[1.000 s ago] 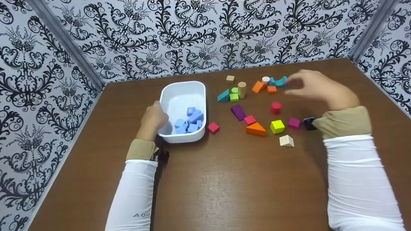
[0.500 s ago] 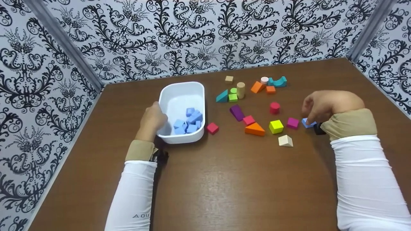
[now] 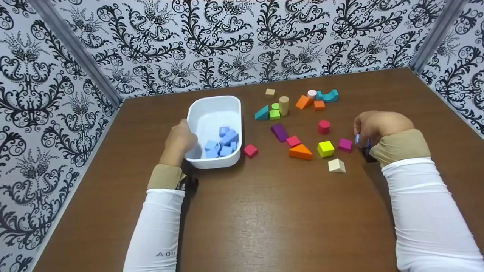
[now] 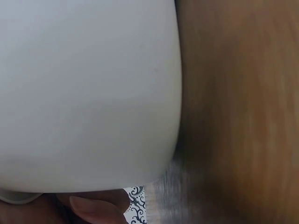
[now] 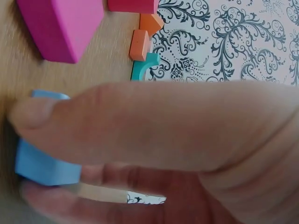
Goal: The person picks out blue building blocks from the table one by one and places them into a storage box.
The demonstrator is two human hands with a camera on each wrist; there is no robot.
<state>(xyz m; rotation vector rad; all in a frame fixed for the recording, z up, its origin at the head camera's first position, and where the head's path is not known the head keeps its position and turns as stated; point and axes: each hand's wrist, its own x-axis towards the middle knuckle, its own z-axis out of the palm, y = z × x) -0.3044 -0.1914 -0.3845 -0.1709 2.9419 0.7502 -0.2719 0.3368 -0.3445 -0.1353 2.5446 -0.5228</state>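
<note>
My left hand point(image 3: 181, 138) grips the left rim of a white plastic tub point(image 3: 213, 163), which holds several light blue blocks point(image 3: 229, 137) near its front right corner. In the left wrist view the tub's wall point(image 4: 88, 93) fills most of the picture, with fingertips point(image 4: 93, 207) at the bottom edge. Over on the right, my right hand point(image 3: 383, 124) pinches a blue block point(image 5: 46, 163) between thumb and fingers, close over the table. The thumb covers part of that block. Just left of it lies a magenta cube point(image 3: 345, 145).
Several coloured blocks lie between tub and right hand: a yellow cube point(image 3: 325, 149), a cream prism point(image 3: 336, 165), a red cylinder point(image 3: 323, 127), an orange wedge point(image 3: 300, 152), a purple block point(image 3: 279, 132). A red cube point(image 3: 250, 151) sits beside the tub. Patterned walls point(image 3: 242, 49) bound the table.
My right hand has come down and nearer from beside the teal arch to the blue block, and its thumb and fingers have closed on it. The left hand and tub stay put.
</note>
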